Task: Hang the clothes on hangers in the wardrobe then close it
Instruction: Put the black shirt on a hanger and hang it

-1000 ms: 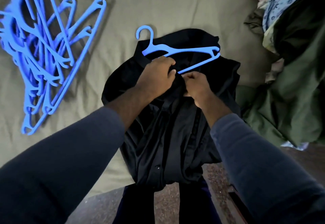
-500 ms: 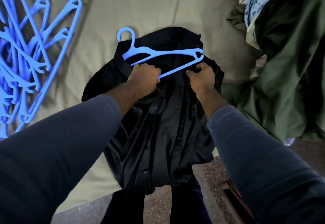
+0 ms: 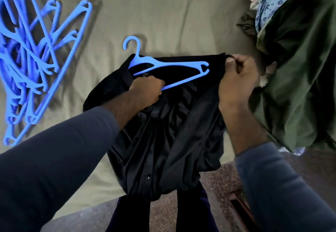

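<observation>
A black shirt [image 3: 169,137] lies on the olive bedsheet [image 3: 163,13], its lower part hanging over the bed's front edge. A blue plastic hanger [image 3: 169,64] rests across the shirt's collar end, hook pointing up and left. My left hand [image 3: 147,89] grips the hanger's lower bar together with the shirt's fabric near the collar. My right hand [image 3: 236,78] pinches the shirt's right shoulder edge and holds it stretched out to the right of the hanger's end.
A tangled heap of blue hangers [image 3: 32,64] lies on the sheet at the left. A pile of dark green and patterned clothes [image 3: 294,64] fills the right side. Speckled floor [image 3: 218,186] and my legs show below the bed edge.
My right hand has moved right from the middle of the shirt and pulled the shoulder fabric out past the hanger's end. My left hand has taken hold of the hanger's lower bar.
</observation>
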`<state>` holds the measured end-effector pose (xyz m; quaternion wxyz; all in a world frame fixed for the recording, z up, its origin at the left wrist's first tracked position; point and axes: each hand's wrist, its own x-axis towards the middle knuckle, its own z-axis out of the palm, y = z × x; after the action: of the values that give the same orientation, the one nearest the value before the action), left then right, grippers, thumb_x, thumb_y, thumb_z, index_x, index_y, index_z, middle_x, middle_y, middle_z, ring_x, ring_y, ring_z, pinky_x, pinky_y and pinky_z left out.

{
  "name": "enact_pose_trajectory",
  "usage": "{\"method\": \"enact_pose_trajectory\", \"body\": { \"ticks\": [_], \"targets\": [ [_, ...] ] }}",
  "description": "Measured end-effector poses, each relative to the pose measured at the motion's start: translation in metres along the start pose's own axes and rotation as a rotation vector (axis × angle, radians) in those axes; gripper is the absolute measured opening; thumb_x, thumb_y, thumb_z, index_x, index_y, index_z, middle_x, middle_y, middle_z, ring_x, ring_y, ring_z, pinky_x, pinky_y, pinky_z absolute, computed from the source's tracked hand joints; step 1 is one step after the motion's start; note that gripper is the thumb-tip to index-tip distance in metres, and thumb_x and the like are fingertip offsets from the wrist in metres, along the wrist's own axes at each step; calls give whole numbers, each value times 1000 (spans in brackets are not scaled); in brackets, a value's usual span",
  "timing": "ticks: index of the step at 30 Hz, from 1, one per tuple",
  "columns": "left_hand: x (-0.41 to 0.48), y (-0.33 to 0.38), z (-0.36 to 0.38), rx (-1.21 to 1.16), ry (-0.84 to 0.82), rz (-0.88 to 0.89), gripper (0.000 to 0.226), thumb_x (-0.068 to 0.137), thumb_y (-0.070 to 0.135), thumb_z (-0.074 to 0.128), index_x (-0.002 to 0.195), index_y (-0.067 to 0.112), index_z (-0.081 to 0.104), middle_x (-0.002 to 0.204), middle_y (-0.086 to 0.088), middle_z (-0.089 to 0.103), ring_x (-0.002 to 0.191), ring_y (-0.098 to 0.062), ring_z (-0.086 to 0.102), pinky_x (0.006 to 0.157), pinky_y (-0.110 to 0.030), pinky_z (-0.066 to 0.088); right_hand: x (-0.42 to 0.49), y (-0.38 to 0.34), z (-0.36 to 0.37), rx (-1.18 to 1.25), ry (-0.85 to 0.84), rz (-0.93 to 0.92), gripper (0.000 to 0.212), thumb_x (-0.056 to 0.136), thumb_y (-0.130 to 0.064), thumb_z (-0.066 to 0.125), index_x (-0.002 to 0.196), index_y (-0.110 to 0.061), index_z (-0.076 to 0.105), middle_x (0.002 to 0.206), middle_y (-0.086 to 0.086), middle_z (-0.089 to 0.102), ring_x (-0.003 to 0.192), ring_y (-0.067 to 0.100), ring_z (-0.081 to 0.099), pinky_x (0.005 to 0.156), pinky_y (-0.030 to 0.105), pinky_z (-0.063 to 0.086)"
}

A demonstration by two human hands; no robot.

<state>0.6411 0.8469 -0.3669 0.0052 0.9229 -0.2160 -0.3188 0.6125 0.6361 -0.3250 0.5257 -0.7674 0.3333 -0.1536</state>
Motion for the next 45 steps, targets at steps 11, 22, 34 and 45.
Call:
{"method": "enact_pose_trajectory", "body": {
  "ticks": [11, 22, 34, 45],
  "targets": [
    [-22, -1, 3, 121, -37, 106, 20, 98, 24, 48, 115, 16, 55, 105, -11, 64, 95, -34, 62, 66, -34, 36, 18, -18, 5, 183, -26, 314, 17, 100, -10, 52, 85, -17, 54, 68, -6, 48, 53, -1, 43, 59, 19, 43],
    [-2, -28, -9, 212, 265, 7, 23, 89, 13, 56, 111, 11, 61, 116, -14, 59, 112, -36, 54, 94, -50, 40, -109, 44, 18, -235, -608, 448, 12, 94, -23, 68, 93, -11, 67, 66, -2, 56, 63, 18, 53, 65, 38, 51],
    [-118, 48, 75, -467, 70, -306, 16, 92, 18, 51, 107, 13, 52, 102, -9, 63, 94, -36, 63, 75, -40, 49, -99, 35, 19, -101, -693, 473, 31, 97, -27, 64, 87, 2, 59, 78, 13, 60, 71, 23, 58, 64, 42, 56],
    [-142, 61, 62, -729, 65, -361, 18, 92, 28, 53, 96, 19, 68, 96, -7, 71, 91, -29, 67, 78, -37, 54, -113, 37, 14, -161, -579, 523, 7, 98, -15, 59, 100, -9, 61, 78, 2, 62, 73, 18, 60, 59, 30, 55]
  ]
}}
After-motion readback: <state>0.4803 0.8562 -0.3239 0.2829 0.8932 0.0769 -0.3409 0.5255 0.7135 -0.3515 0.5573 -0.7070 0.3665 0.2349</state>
